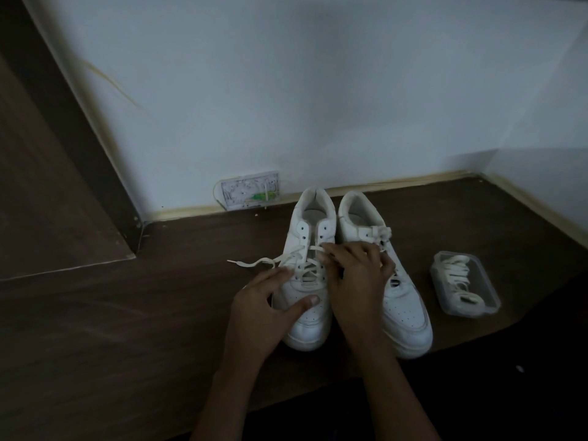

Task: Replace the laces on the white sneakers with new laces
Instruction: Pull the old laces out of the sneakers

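Note:
Two white sneakers stand side by side on the dark wooden surface, toes toward me. The left sneaker [310,316] is laced only through its lower eyelets; one loose end of its lace [254,261] trails off to the left. My left hand [270,308] grips that sneaker's side and toe, thumb across the toe box. My right hand [354,275] pinches the lace near the middle eyelets. The right sneaker [402,319] has a lace bunched near its top, partly hidden by my right hand.
A clear plastic box [464,288] holding coiled white laces sits right of the sneakers. A white wall with an uncovered socket box [249,189] runs behind them. A dark wooden panel [47,186] rises at the left. The surface's front edge drops off below my forearms.

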Tool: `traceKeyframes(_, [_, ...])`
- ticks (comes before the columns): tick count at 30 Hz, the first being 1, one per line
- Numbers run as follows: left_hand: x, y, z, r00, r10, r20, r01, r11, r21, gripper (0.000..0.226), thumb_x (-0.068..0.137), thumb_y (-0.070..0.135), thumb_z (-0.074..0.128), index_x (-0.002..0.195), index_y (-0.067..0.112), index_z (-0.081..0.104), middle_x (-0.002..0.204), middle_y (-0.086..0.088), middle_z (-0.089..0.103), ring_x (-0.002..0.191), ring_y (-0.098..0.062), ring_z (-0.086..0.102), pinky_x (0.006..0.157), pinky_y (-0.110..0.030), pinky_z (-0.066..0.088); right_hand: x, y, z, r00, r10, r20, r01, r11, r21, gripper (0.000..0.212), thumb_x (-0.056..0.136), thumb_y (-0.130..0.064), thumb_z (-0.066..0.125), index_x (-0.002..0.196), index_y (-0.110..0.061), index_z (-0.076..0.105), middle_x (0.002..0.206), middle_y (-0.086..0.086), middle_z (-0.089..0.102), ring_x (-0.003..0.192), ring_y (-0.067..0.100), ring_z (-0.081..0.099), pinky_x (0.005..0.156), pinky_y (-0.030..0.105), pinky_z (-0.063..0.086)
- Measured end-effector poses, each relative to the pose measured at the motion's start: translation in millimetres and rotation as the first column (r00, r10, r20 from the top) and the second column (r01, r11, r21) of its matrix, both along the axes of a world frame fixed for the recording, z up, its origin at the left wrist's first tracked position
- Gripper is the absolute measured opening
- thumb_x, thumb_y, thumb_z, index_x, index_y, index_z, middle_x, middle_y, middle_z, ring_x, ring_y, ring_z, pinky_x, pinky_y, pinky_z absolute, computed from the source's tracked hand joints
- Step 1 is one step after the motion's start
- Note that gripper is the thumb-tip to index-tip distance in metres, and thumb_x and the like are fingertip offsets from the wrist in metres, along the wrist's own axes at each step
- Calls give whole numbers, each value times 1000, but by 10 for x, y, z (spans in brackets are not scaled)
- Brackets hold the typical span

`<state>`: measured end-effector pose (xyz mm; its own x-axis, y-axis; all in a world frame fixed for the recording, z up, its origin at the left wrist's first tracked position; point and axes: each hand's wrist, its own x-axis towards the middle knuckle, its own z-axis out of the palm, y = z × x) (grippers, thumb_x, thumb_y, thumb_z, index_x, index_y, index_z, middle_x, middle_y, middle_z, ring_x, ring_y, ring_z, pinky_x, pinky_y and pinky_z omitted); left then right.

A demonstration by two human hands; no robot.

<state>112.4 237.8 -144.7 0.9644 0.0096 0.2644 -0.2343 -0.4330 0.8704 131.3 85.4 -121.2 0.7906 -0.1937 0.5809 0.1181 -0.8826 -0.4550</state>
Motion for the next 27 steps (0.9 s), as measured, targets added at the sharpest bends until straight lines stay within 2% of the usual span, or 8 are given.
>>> traceKeyframes(5, [16,15,56,999,3,-42,-4,1000,-24,65,52,61,80,109,30,73,118,20,64,112,11,55,95,-22,50,0,-54,20,998,1,58,-10,988,153,9,82,-15,72,86,-23,69,92,-8,65,99,17,54,92,39,32])
traceKeyframes(8, [19,26,69,999,-6,-46,4,999,-38,63,52,61,81,107,32,73,114,23,64,110,13,55,91,-18,49,-6,-189,96,976,-158,150,107,948,299,7,84,-12,69,89,-18,69,92,-7,60,93,19,56,82,50,47])
traceKeyframes(11, [22,27,66,999,-5,-34,5,1000,-20,62,53,63,80,106,31,74,113,22,65,110,11,56,89,-18,50,5,-319,111,939,-263,222,160,904,396,3,88,-14,66,90,-14,69,93,3,64,90,26,57,80,50,46])
traceKeyframes(14, [29,22,70,1000,-4,-20,4,1000,5,60,56,62,79,107,31,73,112,22,65,109,11,56,86,-14,49,12,-278,87,962,-241,131,189,928,320,19,94,-27,60,108,-15,65,112,8,62,105,28,53,89,34,35])
traceKeyframes(17, [51,10,83,1000,2,1,-2,999,33,57,60,61,77,110,33,72,109,23,64,106,14,55,81,-3,42,14,-149,87,993,-108,47,100,985,140,31,94,-32,60,123,-20,61,126,3,55,120,23,42,95,34,29])
traceKeyframes(19, [67,3,88,1000,10,-6,-9,999,37,57,60,61,78,109,32,73,108,23,63,104,13,56,79,-2,41,26,-80,40,1000,-7,10,6,998,67,23,92,-28,63,114,-23,65,120,-1,59,118,23,47,97,37,32])
traceKeyframes(23, [87,18,79,1000,6,-24,-5,1000,22,54,58,57,81,105,30,74,108,22,63,103,12,56,79,-3,42,40,-20,-46,999,26,-45,-20,992,127,8,90,-21,64,96,-24,67,99,-6,64,102,18,55,96,38,37])
traceKeyframes(27, [107,21,87,999,5,-35,-4,999,36,53,57,57,81,103,32,74,107,22,63,103,12,55,77,-1,40,43,-7,-29,998,36,-58,-30,995,100,11,87,-12,58,92,-20,62,98,-3,61,100,18,53,96,38,36])
